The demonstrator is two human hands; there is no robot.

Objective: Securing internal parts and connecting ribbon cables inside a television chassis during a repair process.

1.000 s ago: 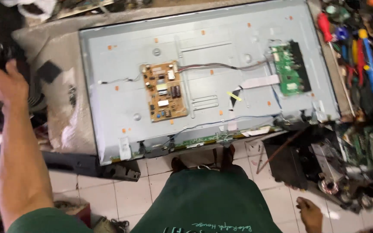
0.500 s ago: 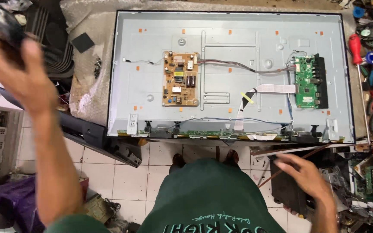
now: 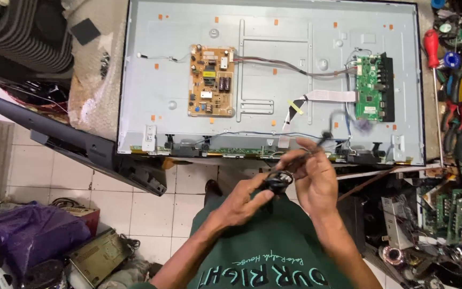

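My left hand point(image 3: 241, 200) and my right hand point(image 3: 314, 179) meet in front of my chest, both gripping a small coiled black cable point(image 3: 278, 181). A loose end of the cable point(image 3: 324, 138) sticks up above my right fingers. Just beyond my hands lies an opened flat television point(image 3: 274, 48), back side up, its grey metal panel exposed. A tan power board point(image 3: 212, 88) sits left of centre on the panel. A green main board point(image 3: 369, 95) is at the right, with a white ribbon cable point(image 3: 324, 96) leading toward the middle.
The television's black back cover point(image 3: 76, 142) leans at the left over the tiled floor. Screwdrivers and other tools point(image 3: 455, 80) crowd the right edge. Circuit boards and parts point(image 3: 434, 208) lie at lower right. A purple bag point(image 3: 28, 233) sits on the floor at lower left.
My left hand came down from the far upper left with the black cable. My right hand rose from low right. Both now hold the cable in front of me.
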